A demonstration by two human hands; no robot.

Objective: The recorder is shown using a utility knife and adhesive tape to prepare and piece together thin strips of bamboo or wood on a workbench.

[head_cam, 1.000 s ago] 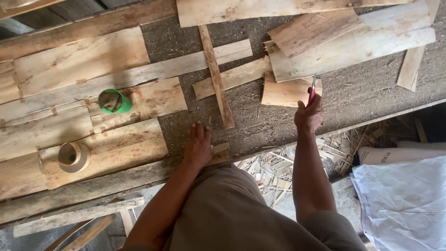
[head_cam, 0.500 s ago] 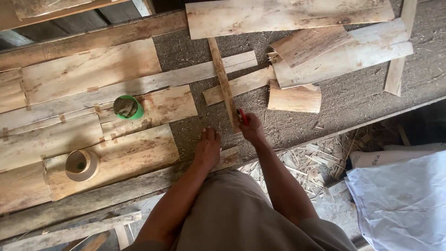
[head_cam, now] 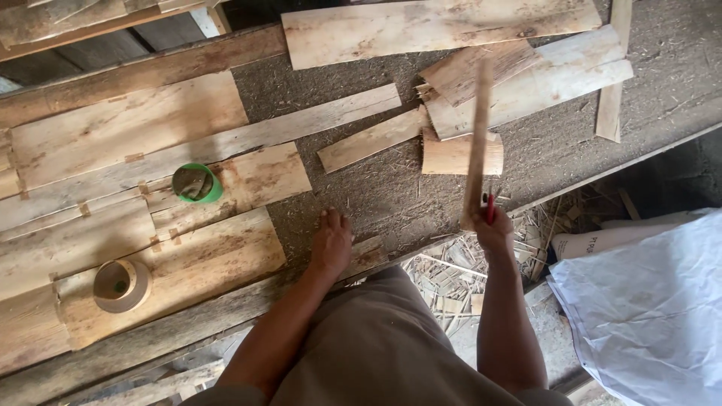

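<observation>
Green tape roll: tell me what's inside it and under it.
The green tape roll lies flat on a pale board. Its core shows something brownish, too unclear to identify. The wood directly beneath the roll is covered.

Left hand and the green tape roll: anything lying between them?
In the head view, between the left hand and the green tape roll lies a pale wooden board, then bare, dusty bench top.

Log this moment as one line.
left hand: flat on table | right hand: grips wood strip raised upright, plus red-handled tool | nearby: green tape roll, brown tape roll
</observation>
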